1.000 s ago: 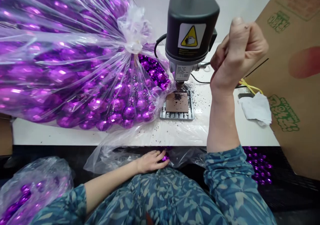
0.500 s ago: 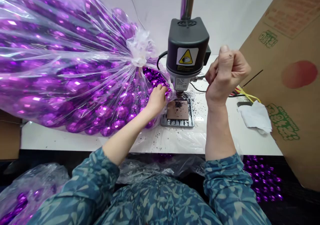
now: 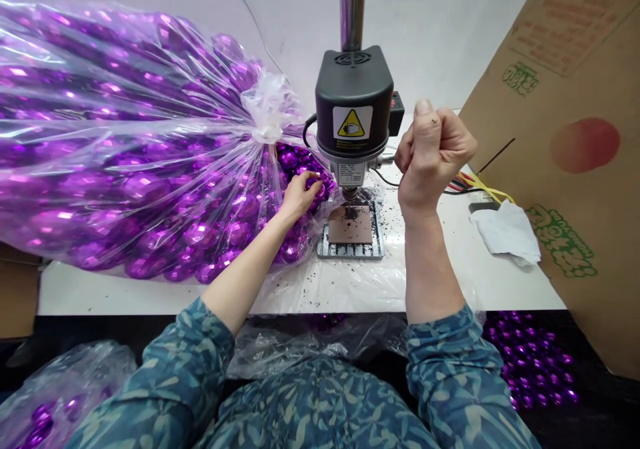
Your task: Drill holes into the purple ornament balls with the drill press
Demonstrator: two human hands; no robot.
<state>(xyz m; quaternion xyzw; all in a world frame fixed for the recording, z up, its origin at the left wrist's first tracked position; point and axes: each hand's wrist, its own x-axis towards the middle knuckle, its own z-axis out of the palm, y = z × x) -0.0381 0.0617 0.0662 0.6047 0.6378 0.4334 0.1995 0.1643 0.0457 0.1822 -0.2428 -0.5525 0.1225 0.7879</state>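
A black drill press (image 3: 354,106) with a yellow warning label stands on the white table. Under its chuck, a brown square board (image 3: 351,225) strewn with dark shavings lies on a slotted metal base (image 3: 327,252). My right hand (image 3: 434,159) is closed in a fist round the end of the drill's side lever, mostly hidden by the fingers. My left hand (image 3: 301,194) is at the open side of a big clear bag (image 3: 145,189) full of shiny purple balls. Its thumb and fingers are apart, close to loose purple balls (image 3: 300,159) left of the chuck.
A large cardboard box (image 3: 570,156) leans at the right. Near it lie a white cloth (image 3: 507,230) and yellow and red cables (image 3: 483,189). More purple balls (image 3: 535,362) are low at the right, and another clear bag (image 3: 70,382) is at the lower left. Shavings litter the table.
The view has shifted, so the drill and bag sit further left and slightly lower. My left thumb and fingers have spread apart. My right fist keeps its place at the lever.
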